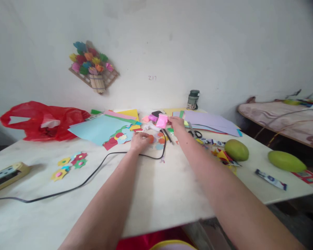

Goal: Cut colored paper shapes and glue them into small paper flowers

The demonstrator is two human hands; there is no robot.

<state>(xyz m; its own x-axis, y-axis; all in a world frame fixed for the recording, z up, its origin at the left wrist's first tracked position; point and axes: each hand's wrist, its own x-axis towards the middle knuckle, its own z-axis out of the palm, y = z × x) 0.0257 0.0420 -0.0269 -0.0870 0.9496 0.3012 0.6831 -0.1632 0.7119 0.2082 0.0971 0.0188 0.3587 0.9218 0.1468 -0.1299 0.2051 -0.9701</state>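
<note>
My right hand (176,122) is closed on a small bright pink packet (162,121), held up over the far middle of the table. My left hand (140,141) is low over the table, its fingertips closed at an orange paper circle (151,139). Just beyond it lies a white glue gun (153,127), with a black cord (94,172) running across the table. More paper circles (161,141) lie between the hands, beside a dark pen (168,136). Left of my left hand are cut paper shapes (121,136) in red, green and blue.
Finished-looking paper flowers (79,160) and a power strip (9,175) are at left. A red plastic bag (49,121) and blue sheets (99,129) lie behind. At right are scissors (197,134), lilac sheets (208,121), two green fruits (237,150) and a tube (271,179).
</note>
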